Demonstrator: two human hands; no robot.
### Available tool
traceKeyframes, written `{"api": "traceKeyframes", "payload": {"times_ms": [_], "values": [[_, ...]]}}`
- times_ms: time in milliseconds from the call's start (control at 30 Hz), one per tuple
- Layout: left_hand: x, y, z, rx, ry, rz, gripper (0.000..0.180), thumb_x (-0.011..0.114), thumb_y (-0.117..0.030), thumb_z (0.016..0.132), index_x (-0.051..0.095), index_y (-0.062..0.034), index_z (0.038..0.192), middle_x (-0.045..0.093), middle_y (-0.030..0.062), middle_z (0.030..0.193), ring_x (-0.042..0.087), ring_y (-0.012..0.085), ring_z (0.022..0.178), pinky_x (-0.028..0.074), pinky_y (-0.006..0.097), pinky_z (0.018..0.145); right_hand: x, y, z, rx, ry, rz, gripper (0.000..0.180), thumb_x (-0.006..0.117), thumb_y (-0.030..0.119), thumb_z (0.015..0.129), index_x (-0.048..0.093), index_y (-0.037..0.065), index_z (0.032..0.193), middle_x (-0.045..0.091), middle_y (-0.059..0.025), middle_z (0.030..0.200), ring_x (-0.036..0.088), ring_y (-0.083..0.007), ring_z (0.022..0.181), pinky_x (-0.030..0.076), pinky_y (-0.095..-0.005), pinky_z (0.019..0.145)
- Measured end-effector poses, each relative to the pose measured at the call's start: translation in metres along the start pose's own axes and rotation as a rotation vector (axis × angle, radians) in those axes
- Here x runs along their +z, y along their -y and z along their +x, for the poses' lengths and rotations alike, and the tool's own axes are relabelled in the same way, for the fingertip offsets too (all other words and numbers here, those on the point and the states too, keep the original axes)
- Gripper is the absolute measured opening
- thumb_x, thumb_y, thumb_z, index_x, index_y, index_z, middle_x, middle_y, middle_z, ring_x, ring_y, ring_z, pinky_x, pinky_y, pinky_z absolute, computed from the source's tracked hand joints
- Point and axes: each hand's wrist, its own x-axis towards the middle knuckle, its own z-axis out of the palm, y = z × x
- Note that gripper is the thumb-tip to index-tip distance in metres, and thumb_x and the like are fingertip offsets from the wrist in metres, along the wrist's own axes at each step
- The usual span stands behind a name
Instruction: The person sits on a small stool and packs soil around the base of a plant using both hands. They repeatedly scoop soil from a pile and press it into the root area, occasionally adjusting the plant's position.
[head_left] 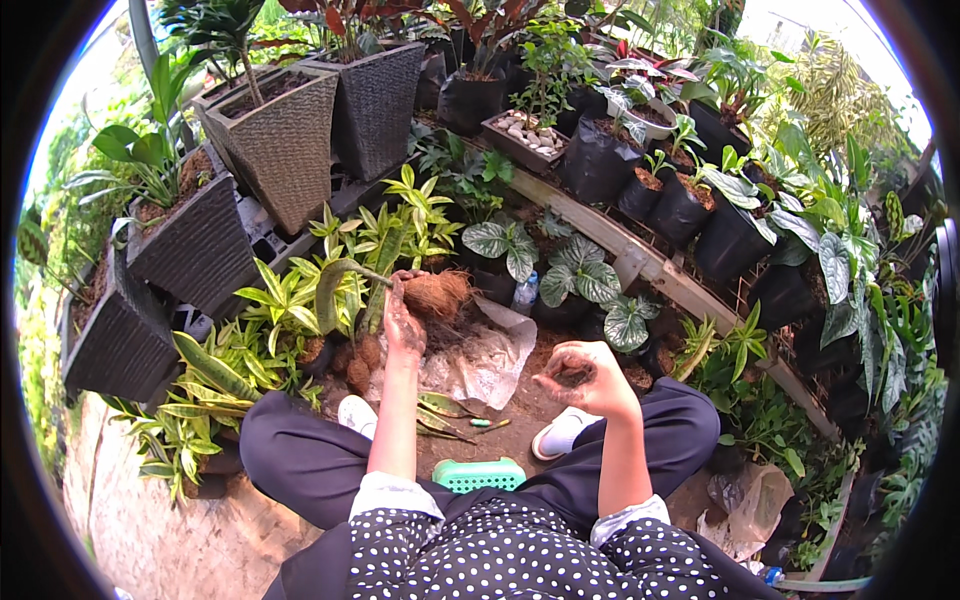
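Observation:
My left hand (402, 322), dusted with soil, is closed around a plant with a ball of brown coconut fibre (438, 294). The plant's curved green leaf (332, 296) points left from the hand, and the fibre ball sits to its right. Dark loose strands hang below the ball, above a crumpled clear plastic sheet (492, 362) on the ground. My right hand (590, 378) is raised apart from the plant, over my right shoe. Its soiled fingers are curled together; whether anything is inside them is hidden.
Cut leaves (440, 415) and a small green-handled tool (484, 423) lie before a green plastic stool (478, 474). Tall textured planters (275, 145) stand left; black plant bags (600, 160) line a ledge on the right. A water bottle (525, 292) stands among striped-leaf plants.

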Motion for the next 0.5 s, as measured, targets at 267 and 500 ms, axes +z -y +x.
{"api": "traceKeyframes", "payload": {"times_ms": [267,500], "values": [[-0.034,-0.012,0.013,-0.17,-0.18,-0.223,0.019,0.051,-0.023,0.091,0.055,-0.0065,0.1,0.058,0.0111,0.111,0.053,0.0262,0.107,0.04,0.044,0.097,0.012,-0.042,-0.016,-0.009,0.325,-0.516,0.02,0.07,0.016,0.061,0.058,0.003,0.071,0.055,-0.0123,0.064,0.055,-0.0284,0.058,0.044,-0.0346,0.055],[-0.031,-0.016,0.011,-0.158,-0.25,-0.193,0.02,0.048,-0.024,0.093,0.054,-0.0055,0.098,0.058,0.0125,0.109,0.053,0.0259,0.106,0.039,0.043,0.097,0.003,-0.06,-0.019,0.141,0.244,-0.686,0.015,0.064,0.007,0.057,0.06,0.005,0.071,0.06,-0.012,0.069,0.058,-0.0302,0.066,0.046,-0.0364,0.061]]}}
